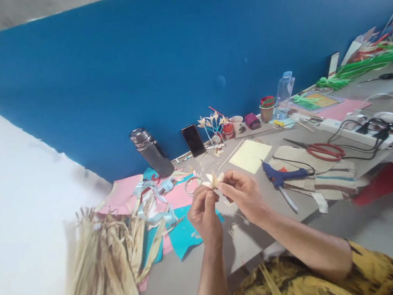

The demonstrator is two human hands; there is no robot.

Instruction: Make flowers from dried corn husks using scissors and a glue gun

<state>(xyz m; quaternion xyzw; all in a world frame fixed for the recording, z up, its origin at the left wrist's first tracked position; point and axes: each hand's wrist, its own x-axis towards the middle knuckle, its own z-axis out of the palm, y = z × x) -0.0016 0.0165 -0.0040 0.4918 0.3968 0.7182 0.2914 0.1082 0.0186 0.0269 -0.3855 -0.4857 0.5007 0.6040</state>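
The left hand (206,210) and the right hand (242,194) are both nearly closed, fingertips pinching one small pale flower (213,181) between them

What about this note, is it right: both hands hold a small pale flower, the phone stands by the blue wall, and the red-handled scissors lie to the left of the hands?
Not the side: the head view shows the red-handled scissors to the right of the hands. The left hand and right hand do hold the small pale flower, and the phone stands by the blue wall.
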